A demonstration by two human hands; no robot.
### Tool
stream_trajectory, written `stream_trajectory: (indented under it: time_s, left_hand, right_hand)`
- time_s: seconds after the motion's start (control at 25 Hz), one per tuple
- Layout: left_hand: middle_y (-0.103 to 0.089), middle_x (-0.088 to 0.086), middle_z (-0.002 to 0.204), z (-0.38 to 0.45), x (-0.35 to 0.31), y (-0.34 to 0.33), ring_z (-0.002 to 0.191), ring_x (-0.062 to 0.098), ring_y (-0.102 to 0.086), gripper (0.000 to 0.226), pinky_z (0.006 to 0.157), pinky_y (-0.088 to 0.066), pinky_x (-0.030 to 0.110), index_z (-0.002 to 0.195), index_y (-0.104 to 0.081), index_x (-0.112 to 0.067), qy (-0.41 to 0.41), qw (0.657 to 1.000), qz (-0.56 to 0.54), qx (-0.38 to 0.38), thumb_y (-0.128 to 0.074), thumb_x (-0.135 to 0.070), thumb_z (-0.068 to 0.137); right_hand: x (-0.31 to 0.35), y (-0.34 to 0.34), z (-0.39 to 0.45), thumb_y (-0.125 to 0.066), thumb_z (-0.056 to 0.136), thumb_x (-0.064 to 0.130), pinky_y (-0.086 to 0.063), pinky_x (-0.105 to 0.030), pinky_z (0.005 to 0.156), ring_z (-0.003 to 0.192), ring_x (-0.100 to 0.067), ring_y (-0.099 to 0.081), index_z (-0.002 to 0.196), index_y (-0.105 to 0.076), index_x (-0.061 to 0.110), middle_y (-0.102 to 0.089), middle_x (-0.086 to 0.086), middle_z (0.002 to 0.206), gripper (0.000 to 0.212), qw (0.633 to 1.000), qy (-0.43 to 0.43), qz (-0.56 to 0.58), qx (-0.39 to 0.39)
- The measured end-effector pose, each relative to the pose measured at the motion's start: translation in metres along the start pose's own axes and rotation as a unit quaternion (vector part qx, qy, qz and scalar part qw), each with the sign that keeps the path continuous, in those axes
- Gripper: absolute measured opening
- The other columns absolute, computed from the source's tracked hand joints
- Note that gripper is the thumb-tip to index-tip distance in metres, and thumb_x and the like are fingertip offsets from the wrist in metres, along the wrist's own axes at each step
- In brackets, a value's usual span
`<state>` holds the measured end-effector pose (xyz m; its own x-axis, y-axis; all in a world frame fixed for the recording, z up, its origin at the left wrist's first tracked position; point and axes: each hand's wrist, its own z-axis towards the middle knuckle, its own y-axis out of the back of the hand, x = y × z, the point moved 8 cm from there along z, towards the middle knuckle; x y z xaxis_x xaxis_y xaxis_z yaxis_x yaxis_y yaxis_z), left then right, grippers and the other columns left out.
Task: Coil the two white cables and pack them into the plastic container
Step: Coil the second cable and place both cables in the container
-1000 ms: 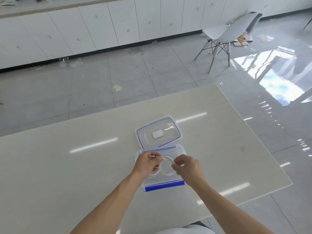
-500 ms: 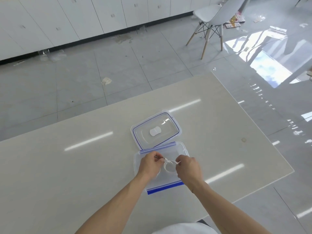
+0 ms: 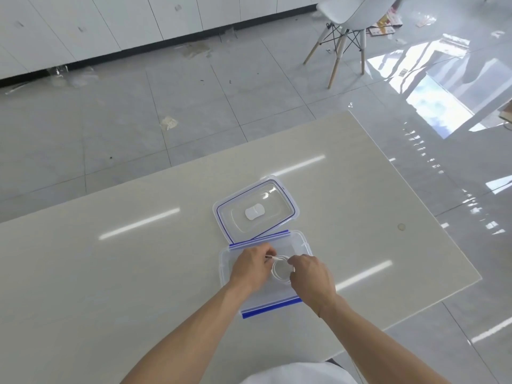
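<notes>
The pale tabletop (image 3: 138, 273) carries nothing but the packing kit, so the task looks near its end. The clear plastic container (image 3: 300, 245) sits open near the front edge, its lid (image 3: 256, 209) lying flat just behind it (not yet fitted). Over the container, the left hand (image 3: 250, 268) pinches the plug end of a white cable coil (image 3: 281, 271) while the right hand (image 3: 311, 275) grips the coil's far side. Whether a second coil lies beneath the hands cannot be told.
</notes>
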<state>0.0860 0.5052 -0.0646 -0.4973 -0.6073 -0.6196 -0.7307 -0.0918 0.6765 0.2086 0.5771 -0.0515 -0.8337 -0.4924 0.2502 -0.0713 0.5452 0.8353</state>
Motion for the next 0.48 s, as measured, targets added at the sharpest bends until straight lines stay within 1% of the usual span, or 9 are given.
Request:
stream_trajectory:
  time_s: [0.12, 0.2, 0.28, 0.36, 0.44, 0.48]
  left_hand:
    - [-0.074, -0.004, 0.108, -0.005, 0.005, 0.007, 0.095, 0.015, -0.069, 0.018, 0.083, -0.056, 0.023, 0.113, -0.068, -0.022, 0.016, 0.999, -0.045, -0.001, -0.064, -0.024, 0.096]
    - [-0.072, -0.010, 0.101, -0.013, 0.007, 0.016, 0.089, 0.011, -0.067, 0.013, 0.079, -0.051, 0.018, 0.107, -0.070, -0.024, 0.014, 0.998, -0.065, 0.000, -0.064, -0.025, 0.095]
    - [-0.070, -0.014, 0.096, -0.021, 0.011, 0.028, 0.086, 0.008, -0.067, 0.012, 0.079, -0.051, 0.017, 0.103, -0.071, -0.025, 0.011, 0.996, -0.087, 0.003, -0.065, -0.026, 0.093]
    - [-0.072, -0.015, 0.096, -0.030, 0.018, 0.047, 0.086, 0.008, -0.068, 0.012, 0.075, -0.052, 0.017, 0.101, -0.073, -0.027, 0.024, 0.993, -0.113, -0.006, -0.065, -0.029, 0.091]
    - [-0.073, -0.016, 0.096, -0.035, 0.028, 0.069, 0.086, 0.006, -0.069, 0.013, 0.069, -0.050, 0.014, 0.099, -0.073, -0.027, 0.040, 0.990, -0.131, -0.030, -0.065, -0.029, 0.090]
    - [-0.073, -0.015, 0.095, -0.036, 0.034, 0.080, 0.085, 0.005, -0.069, 0.013, 0.069, -0.050, 0.015, 0.100, -0.074, -0.026, 0.047, 0.988, -0.137, -0.044, -0.065, -0.028, 0.090]
  right_hand:
    - [-0.001, 0.010, -0.006, -0.053, 0.093, 0.014, -0.055, -0.034, 0.083, 0.104, -0.026, -0.068, 0.123, -0.068, 0.027, -0.072, 0.003, 0.119, 0.036, 0.998, 0.006, 0.055, -0.016]
    - [-0.005, 0.023, -0.010, -0.055, 0.094, 0.023, -0.055, -0.032, 0.080, 0.099, -0.023, -0.069, 0.119, -0.069, 0.033, -0.074, 0.009, 0.114, 0.031, 0.996, 0.009, 0.085, -0.040]
    - [-0.012, 0.042, -0.009, -0.055, 0.094, 0.030, -0.054, -0.030, 0.077, 0.094, -0.019, -0.070, 0.114, -0.070, 0.037, -0.076, 0.016, 0.107, 0.026, 0.992, 0.008, 0.107, -0.065]
    - [-0.020, 0.060, -0.002, -0.055, 0.094, 0.031, -0.054, -0.029, 0.075, 0.090, -0.017, -0.070, 0.109, -0.072, 0.038, -0.075, 0.019, 0.102, 0.023, 0.989, 0.009, 0.125, -0.080]
    - [-0.026, 0.075, 0.009, -0.055, 0.094, 0.029, -0.055, -0.031, 0.077, 0.091, -0.018, -0.071, 0.107, -0.073, 0.036, -0.076, 0.017, 0.101, 0.023, 0.989, 0.016, 0.121, -0.087]
    - [-0.027, 0.081, 0.016, -0.056, 0.095, 0.028, -0.055, -0.031, 0.078, 0.093, -0.018, -0.070, 0.108, -0.073, 0.035, -0.076, 0.015, 0.101, 0.023, 0.990, 0.025, 0.109, -0.092]
